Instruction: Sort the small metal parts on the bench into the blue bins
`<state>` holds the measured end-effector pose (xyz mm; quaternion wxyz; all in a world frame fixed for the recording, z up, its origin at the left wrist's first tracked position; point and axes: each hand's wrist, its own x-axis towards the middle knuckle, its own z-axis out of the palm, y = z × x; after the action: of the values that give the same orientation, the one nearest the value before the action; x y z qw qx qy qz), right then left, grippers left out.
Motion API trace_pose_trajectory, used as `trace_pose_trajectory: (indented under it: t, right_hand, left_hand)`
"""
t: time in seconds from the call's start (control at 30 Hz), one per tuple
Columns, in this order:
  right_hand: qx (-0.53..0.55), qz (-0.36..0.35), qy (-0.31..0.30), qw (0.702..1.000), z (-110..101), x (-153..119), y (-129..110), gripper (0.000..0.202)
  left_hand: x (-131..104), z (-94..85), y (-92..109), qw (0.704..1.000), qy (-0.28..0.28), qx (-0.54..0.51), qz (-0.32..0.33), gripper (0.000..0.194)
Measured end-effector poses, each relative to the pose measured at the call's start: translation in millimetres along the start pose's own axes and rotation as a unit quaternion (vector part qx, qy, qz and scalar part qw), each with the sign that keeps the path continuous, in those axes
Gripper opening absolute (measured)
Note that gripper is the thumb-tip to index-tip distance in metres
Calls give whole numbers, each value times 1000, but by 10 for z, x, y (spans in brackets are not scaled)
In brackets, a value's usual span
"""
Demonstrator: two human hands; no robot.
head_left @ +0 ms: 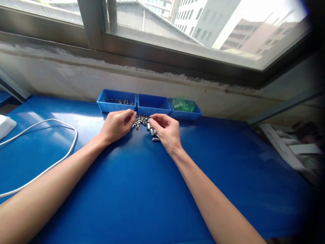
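My left hand (118,123) is closed in a pinch at the left side of a pile of small shiny metal pieces (141,119). A narrow black thing (136,107) stands up at its fingertips; whether the fingers grip it is unclear. My right hand (168,130) pinches at the right side of the pile, thumb and forefinger together. What it holds between the fingertips is too small to make out. Under and beside that hand lie several longer metal cylinders (152,132), one of them flat on the table (132,189) nearest me.
Behind the pile stand three joined blue bins: the left bin (116,109) has small screw-like parts, the right bin (186,116) green plastic packets, the middle bin (154,110) shows its bare inside. A white cable (76,132) loops at left beside a white device (6,126). A window wall rises behind.
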<state>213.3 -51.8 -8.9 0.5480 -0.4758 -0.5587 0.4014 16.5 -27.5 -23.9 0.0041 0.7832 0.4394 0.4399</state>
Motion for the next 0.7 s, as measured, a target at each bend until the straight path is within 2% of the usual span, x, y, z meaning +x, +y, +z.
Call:
trace_pose_trajectory:
  t: [0.2,0.3,0.37,0.5,0.6,0.7]
  right_hand:
    - [46,38,-15,998,34,-8,-28,40]
    - [57,38,-28,997,65,-19,-41,40]
    - [53,33,-35,997,81,-27,-49,39]
    - [43,32,-44,998,99,-41,-50,38]
    - [37,28,-46,998,106,-43,-37,38]
    - [6,17,-43,999,98,-46,-42,37]
  left_hand:
    - [-37,-28,27,998,-16,-45,41,16]
    - [-63,-37,56,993,-45,-59,97,30]
    - [-70,-31,64,991,-46,-39,122,32]
    - [-55,-11,49,987,-57,19,149,23]
    - [-44,-9,41,984,-75,50,155,26]
    - [-44,-12,43,984,-69,58,156,26]
